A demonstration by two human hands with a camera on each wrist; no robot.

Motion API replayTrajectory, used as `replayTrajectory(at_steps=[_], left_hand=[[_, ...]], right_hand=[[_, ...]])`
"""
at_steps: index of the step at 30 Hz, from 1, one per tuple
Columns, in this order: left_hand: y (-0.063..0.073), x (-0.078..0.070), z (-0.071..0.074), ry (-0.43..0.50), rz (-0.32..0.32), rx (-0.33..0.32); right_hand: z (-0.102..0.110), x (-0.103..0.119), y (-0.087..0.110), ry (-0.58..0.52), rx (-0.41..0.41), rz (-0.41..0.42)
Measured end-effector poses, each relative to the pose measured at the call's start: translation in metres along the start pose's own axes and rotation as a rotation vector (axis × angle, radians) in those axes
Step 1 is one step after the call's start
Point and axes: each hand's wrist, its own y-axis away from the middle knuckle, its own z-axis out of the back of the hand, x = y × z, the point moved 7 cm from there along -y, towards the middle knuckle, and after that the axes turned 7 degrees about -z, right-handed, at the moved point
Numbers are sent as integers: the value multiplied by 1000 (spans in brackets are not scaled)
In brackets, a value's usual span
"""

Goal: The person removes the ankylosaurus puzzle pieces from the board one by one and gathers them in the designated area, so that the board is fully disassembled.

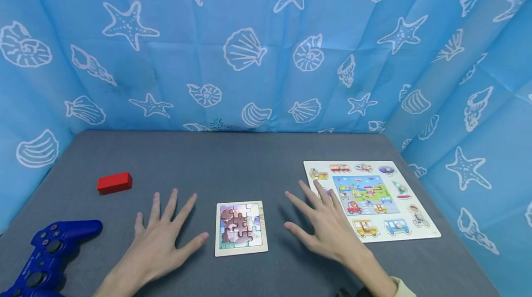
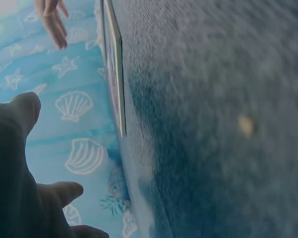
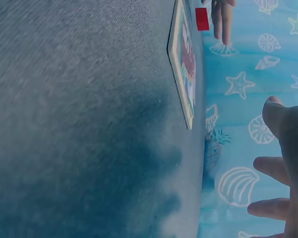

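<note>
A small square jigsaw puzzle (image 1: pixel 241 227) in a pale wooden frame lies flat on the grey table between both hands. To its left is my left hand (image 1: pixel 160 239), fingers spread, holding nothing. My right hand (image 1: pixel 328 225) hovers on the other side, its fingers also spread and nothing in them; its fingertips overlap the edge of a white peg puzzle board (image 1: pixel 399 230) in the head view. Both wrist views show the hands raised above the table, apart from the jigsaw puzzle (image 3: pixel 185 64).
A red block (image 1: pixel 115 183) lies at the left, behind a blue game controller (image 1: pixel 54 251) near the front left edge. The peg board carries several vehicle pieces around a town picture. A blue curtain (image 1: pixel 249 80) with white shells and starfish hangs behind the table (image 1: pixel 232 163).
</note>
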Motion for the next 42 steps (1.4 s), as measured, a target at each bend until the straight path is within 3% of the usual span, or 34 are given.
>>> replayTrajectory(at_steps=[6, 13, 22, 28, 32, 37, 42], left_hand=[[-4, -8, -7, 28, -9, 54], [-11, -20, -14, 34, -27, 58], [-18, -27, -27, 37, -34, 110], [-20, -32, -30, 30, -41, 91], [-21, -34, -32, 15, -41, 90], [-23, -35, -35, -20, -37, 93], [-22, -36, -34, -44, -42, 89]], right_hand=[[-1, 13, -7, -56, 3, 41], [-3, 36, -26, -129, 22, 112], [-17, 74, -47, -237, 161, 247], [-39, 96, -62, -318, 358, 273], [-49, 105, -67, -274, 432, 269], [-51, 108, -70, -175, 418, 285], [-54, 108, -71, -154, 430, 304]])
